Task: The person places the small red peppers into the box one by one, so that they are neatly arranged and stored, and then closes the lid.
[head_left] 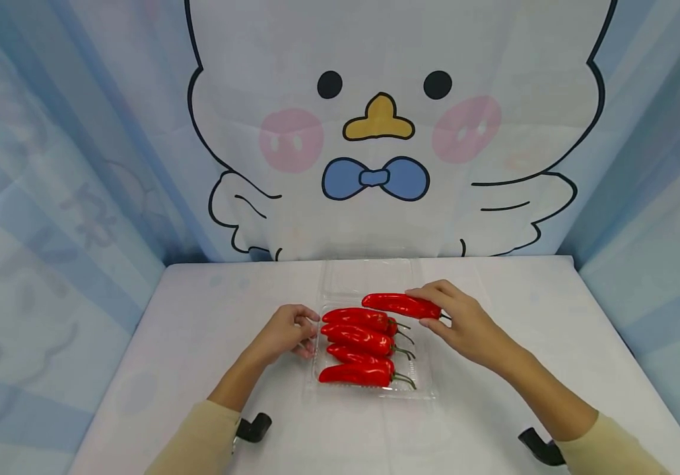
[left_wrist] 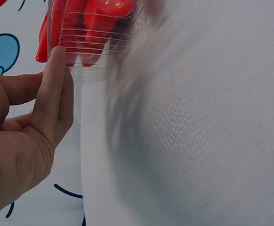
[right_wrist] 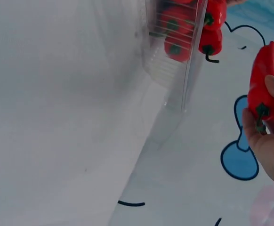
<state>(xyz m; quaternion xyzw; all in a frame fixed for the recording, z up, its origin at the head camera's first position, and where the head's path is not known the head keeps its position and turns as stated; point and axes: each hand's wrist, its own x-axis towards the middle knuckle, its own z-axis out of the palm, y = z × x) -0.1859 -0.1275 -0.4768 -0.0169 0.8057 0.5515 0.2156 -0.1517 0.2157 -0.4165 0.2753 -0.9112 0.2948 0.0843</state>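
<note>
My right hand (head_left: 467, 326) grips a glossy red chili pepper (head_left: 396, 303) by its stem end. This pepper (right_wrist: 261, 77) is up off the others, thumb on one side and fingers on the other in the right wrist view. Below it lies a clear plastic box (head_left: 426, 386) holding several red peppers (head_left: 359, 338), stacked in a row with green stems to the right. Some peppers rise above the box wall. My left hand (head_left: 289, 330) is at the box's left side. In the left wrist view its extended fingertips touch the ribbed wall (left_wrist: 94, 44).
The box stands on a white-covered table (head_left: 197, 310). Its clear lid (head_left: 370, 274) lies folded open toward the back. A curtain with a cartoon bird (head_left: 375, 224) hangs behind, and blue curtains (head_left: 49, 264) close both sides. Black wrist mounts (head_left: 253, 427) are on both forearms.
</note>
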